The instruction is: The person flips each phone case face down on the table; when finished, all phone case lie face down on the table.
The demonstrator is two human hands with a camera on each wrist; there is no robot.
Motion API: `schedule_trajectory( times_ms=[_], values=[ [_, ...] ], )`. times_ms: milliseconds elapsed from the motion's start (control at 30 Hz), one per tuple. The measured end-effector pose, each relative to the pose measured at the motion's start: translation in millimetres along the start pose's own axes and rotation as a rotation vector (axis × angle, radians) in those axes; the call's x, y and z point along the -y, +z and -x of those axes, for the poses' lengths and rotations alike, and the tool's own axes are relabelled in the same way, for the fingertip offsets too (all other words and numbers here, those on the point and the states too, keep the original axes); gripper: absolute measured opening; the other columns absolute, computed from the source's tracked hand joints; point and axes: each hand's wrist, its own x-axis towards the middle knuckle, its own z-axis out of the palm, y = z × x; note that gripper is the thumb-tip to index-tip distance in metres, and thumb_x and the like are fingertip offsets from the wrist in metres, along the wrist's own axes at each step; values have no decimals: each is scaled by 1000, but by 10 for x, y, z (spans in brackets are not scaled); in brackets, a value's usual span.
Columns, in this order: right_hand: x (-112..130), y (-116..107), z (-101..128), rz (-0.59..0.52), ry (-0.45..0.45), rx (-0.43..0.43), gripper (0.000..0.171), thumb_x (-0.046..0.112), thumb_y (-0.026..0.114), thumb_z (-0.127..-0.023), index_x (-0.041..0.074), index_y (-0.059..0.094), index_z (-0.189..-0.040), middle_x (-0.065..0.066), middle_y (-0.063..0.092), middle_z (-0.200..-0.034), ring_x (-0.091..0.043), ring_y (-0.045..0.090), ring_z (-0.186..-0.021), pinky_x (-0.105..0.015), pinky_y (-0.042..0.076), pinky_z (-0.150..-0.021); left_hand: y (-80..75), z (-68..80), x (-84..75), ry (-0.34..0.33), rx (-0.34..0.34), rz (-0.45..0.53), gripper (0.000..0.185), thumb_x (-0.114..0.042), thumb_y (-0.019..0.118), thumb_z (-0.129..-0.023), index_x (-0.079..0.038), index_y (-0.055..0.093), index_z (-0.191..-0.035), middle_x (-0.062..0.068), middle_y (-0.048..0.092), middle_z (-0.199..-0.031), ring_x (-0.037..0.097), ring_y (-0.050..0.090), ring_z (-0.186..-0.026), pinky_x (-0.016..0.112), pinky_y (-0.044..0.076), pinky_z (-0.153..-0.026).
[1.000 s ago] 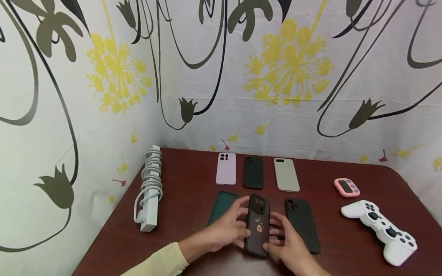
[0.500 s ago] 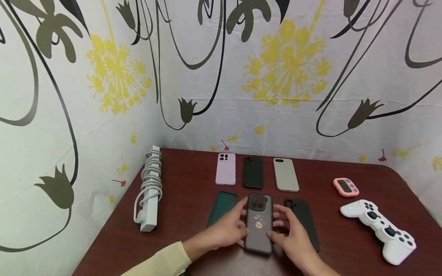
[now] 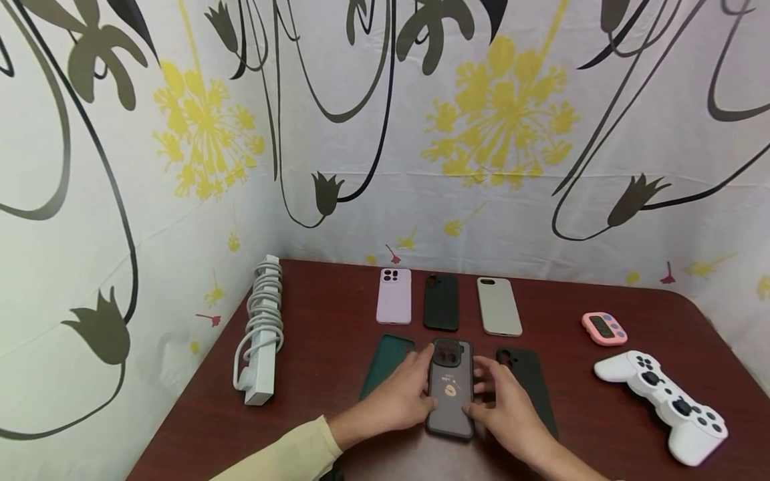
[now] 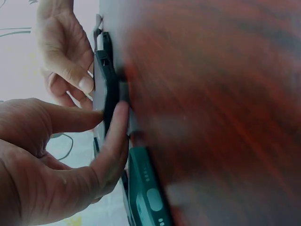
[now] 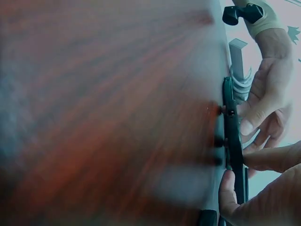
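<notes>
1. dark wooden table, flowered cloth behind; grey phone case lies flat between green case and black case.
2. left hand and right hand pinch its long edges.
3. risk: a sideways nudge could knock either neighbour.

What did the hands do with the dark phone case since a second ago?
Both hands, left and right, straightened the tilted dark phone case and brought it down toward the table, between the green case and the black case. They still grip its edges. The back row of cases, the power strip, the timer and the game controller stayed put.
</notes>
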Motion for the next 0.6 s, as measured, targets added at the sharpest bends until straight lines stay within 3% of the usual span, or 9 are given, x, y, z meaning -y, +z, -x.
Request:
schedule_trajectory(
  times_ms=[167, 233, 600],
  values=[
    [11, 22, -21, 27, -3, 20, 89, 4, 89, -81, 2, 43, -157, -18, 56, -138, -22, 66, -112, -30, 60, -79, 21, 0, -15, -18, -5, -81, 92, -14, 78, -94, -4, 23, -168, 19, 52, -145, 18, 62, -114, 27, 53, -83],
    [11, 32, -25, 41, 1, 20, 90, 3, 90, -81, 2, 42, -158, -18, 56, -138, -22, 65, -112, -29, 60, -79, 27, 2, -23, -20, -4, -97, 93, -16, 78, -95, -4, 23, -168, 21, 49, -150, 21, 62, -123, 27, 54, -86],
    [20, 65, -28, 129, -21, 47, 93, 4, 90, -80, -4, 41, -159, -22, 53, -143, -19, 69, -97, -29, 61, -74, 18, 6, -48, -39, 30, -98, 88, -17, 77, -97, -2, 26, -167, 20, 34, -164, 23, 57, -134, 29, 55, -88]
  ],
)
